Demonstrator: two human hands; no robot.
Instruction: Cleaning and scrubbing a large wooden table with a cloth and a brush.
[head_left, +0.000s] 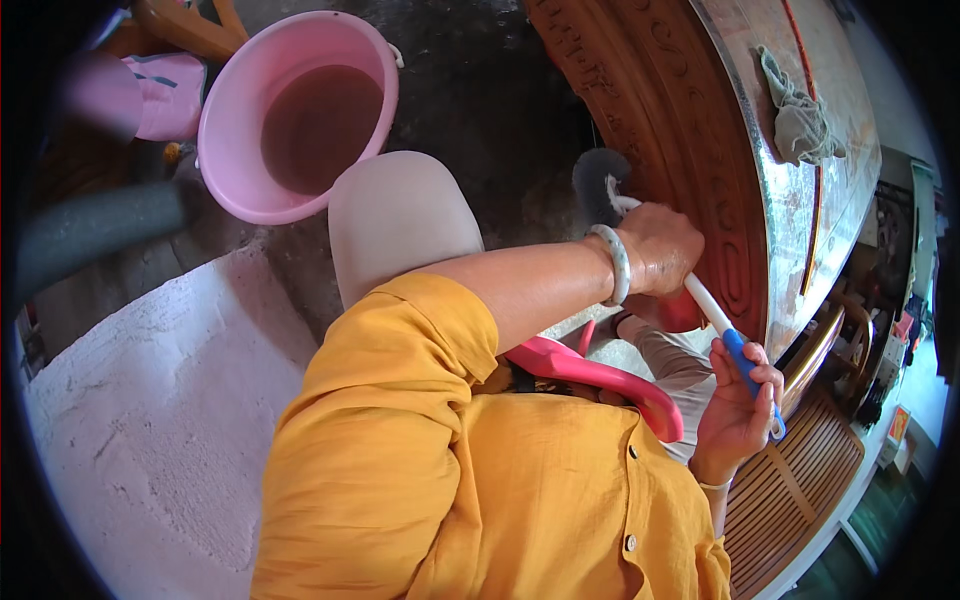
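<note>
My left hand (660, 247), with a pale bangle at its wrist, grips the white shaft of a long-handled brush (706, 301). My right hand (739, 405) holds the blue grip at the brush's lower end, its fingers curled round it. The dark, curved bristle head lies beyond my left hand, close to the carved wooden side (675, 120) of a table; contact cannot be made out. A grey cloth (799, 124) lies crumpled on the shiny tabletop (787, 202). Below my left forearm is a curved pink-red plastic piece (600, 371).
A pink bucket (375, 82) of murky brown liquid stands on the dark, wet-looking floor beyond my knee (405, 217). A rough whitish surface (165, 420) fills the left. Blurred grey-green (105, 225) and purple shapes intrude there. Slatted wooden seating (795, 487) is at lower right.
</note>
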